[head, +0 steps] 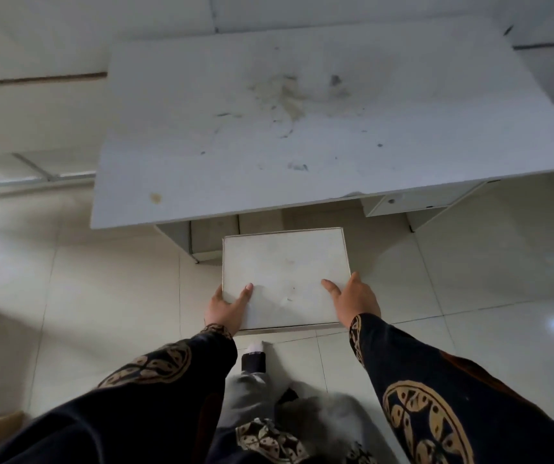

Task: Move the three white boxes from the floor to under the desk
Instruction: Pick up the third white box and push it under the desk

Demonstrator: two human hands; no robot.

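The white box is held flat in front of the person, its far edge close to the front edge of the white desk and its near edge by the wrists. Beneath the desktop the gap between the left side panel and the drawer unit on the right is partly taken: two more pale boxes show side by side in the shadow at its left and middle. Glossy tiled floor lies bare on both sides of the held box. The left hand grips the near left corner, thumb laid on the lid, fingers hidden under the side. The right hand clasps the near right corner, thumb on top, fingers wrapped over the edge. The lid is square, off-white, faintly scuffed, with a thin darker rim. The desktop is stained and smudged.
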